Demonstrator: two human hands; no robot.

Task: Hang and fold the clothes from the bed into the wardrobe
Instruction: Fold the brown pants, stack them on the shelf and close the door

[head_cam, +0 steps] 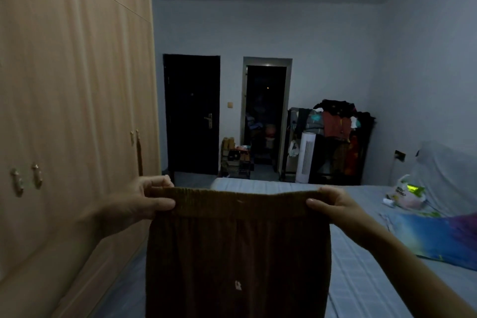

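Above bed (361, 253), both hands pinch brown trousers (237, 253) stretched between them.

The brown corduroy trousers with an elastic waistband (237, 253) run off the bottom edge, so we cannot see their legs or hem. They hide part of the pale blue bed (361, 279) behind them. Our fingertips are tucked behind the waistband. The tall beige wooden wardrobe (72, 85) is cut off at the left and top. Inside the dark open doorway (265, 116) we can make out almost nothing.
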